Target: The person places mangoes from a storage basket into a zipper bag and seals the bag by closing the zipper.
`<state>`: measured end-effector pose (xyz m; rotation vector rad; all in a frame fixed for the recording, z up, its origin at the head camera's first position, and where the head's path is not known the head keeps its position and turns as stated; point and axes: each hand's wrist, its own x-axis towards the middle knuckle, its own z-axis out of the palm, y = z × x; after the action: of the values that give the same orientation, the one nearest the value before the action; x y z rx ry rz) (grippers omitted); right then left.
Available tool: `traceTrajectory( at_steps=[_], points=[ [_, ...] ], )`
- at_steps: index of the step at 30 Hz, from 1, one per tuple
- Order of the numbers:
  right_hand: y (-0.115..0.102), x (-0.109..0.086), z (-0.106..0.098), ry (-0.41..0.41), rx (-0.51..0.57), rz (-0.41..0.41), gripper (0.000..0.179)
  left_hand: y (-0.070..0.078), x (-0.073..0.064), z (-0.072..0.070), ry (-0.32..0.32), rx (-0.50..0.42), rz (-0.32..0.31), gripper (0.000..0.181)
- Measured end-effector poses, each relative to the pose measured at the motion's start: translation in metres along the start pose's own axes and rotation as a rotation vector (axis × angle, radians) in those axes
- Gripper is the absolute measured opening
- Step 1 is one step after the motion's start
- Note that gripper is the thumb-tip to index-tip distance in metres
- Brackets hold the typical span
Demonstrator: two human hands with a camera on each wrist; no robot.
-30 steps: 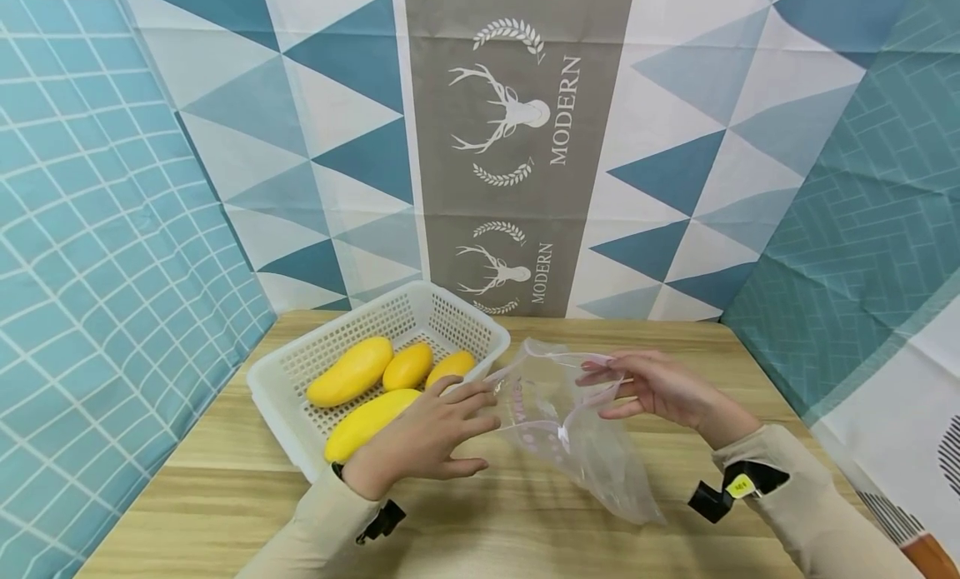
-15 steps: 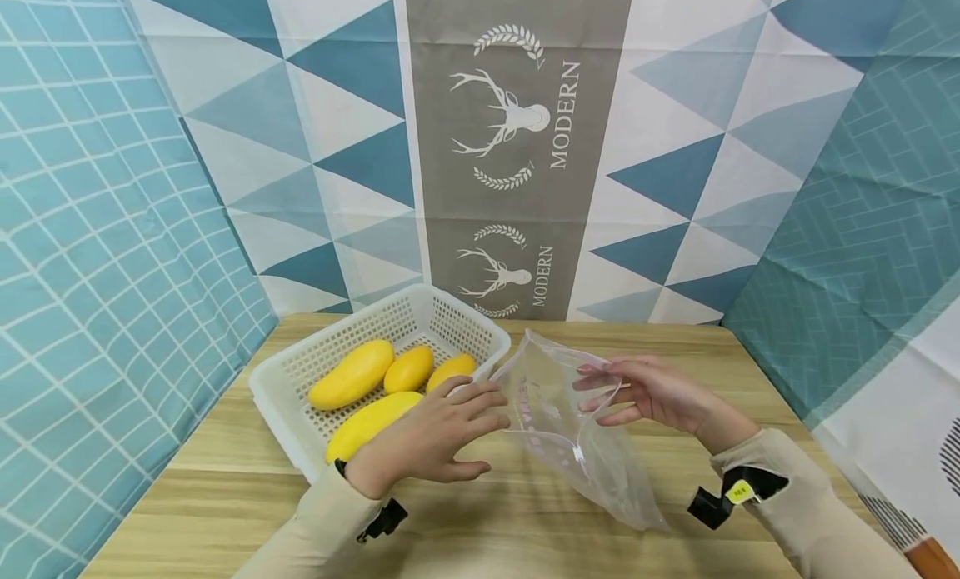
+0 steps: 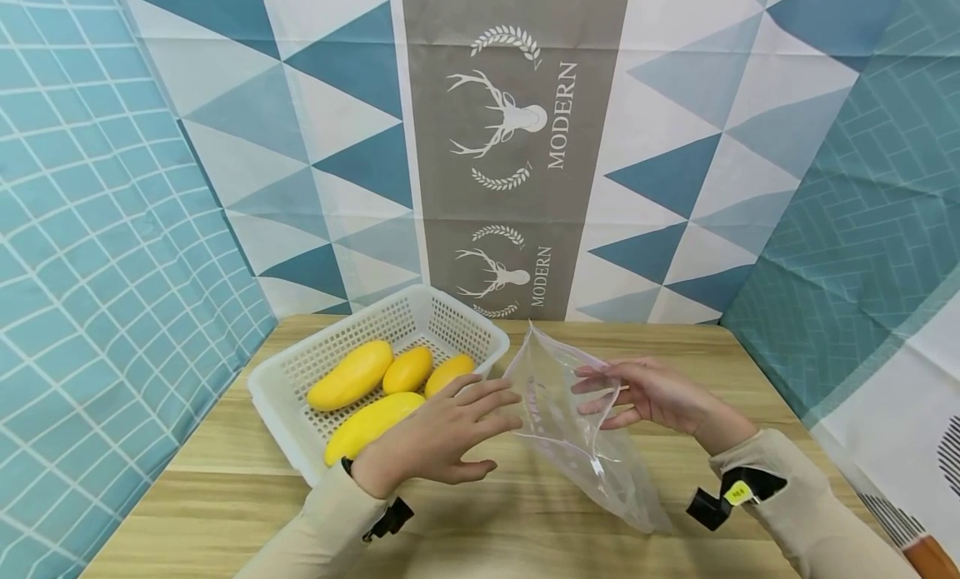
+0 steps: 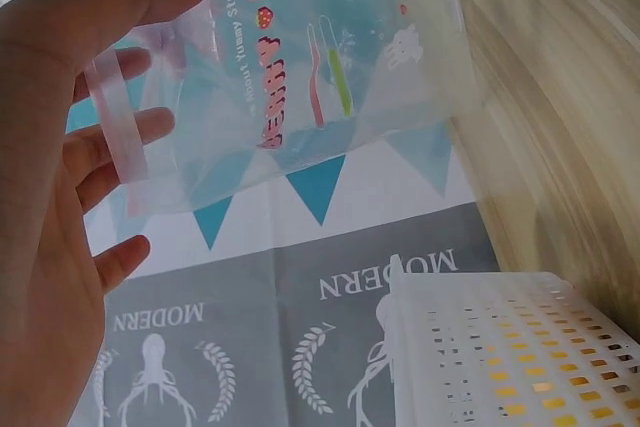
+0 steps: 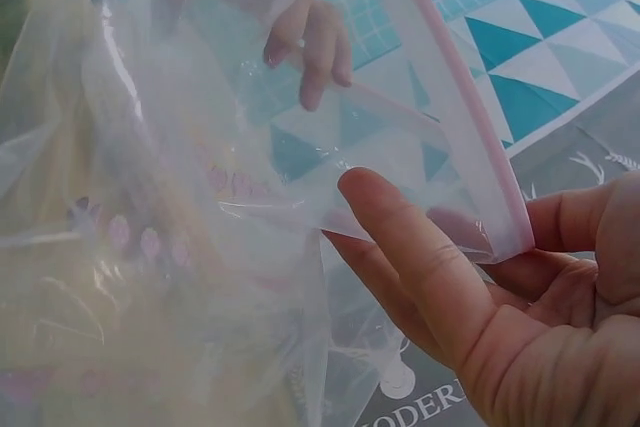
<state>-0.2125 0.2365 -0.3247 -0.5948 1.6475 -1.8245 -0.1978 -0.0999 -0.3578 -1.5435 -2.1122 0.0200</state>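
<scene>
A clear zip bag with pink edging leans on the table, its mouth spread between both hands. My left hand has its fingers extended at the bag's left edge. In the left wrist view, some of those fingers pass behind the edging, with the thumb apart from them. At the other side of the mouth is my right hand. Its fingers are spread, and several show through the film. The right wrist view has the bag's pink-edged corner lying among these fingers; how firmly they touch it is unclear.
A white perforated basket stands at left on the wooden table, holding several yellow mango-like fruits. My left forearm crosses its near corner. A patterned cloth backdrop rises behind the table.
The left hand has moved slightly right. The bag's far corner rises higher, and its near edge with the zip slider has shifted right and down. The right hand stays nearly in place.
</scene>
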Motion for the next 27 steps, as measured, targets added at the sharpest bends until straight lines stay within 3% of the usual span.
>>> traceTrajectory(
  at_steps=[15,27],
  points=[
    [0.0,0.002,0.0,-0.003,-0.032,0.003,0.043,-0.003,-0.003,-0.008,0.017,-0.008,-0.02,0.062],
    [0.002,0.002,0.0,-0.023,-0.013,-0.013,0.041,-0.024,-0.013,-0.026,0.077,0.024,-0.058,0.065]
  ],
)
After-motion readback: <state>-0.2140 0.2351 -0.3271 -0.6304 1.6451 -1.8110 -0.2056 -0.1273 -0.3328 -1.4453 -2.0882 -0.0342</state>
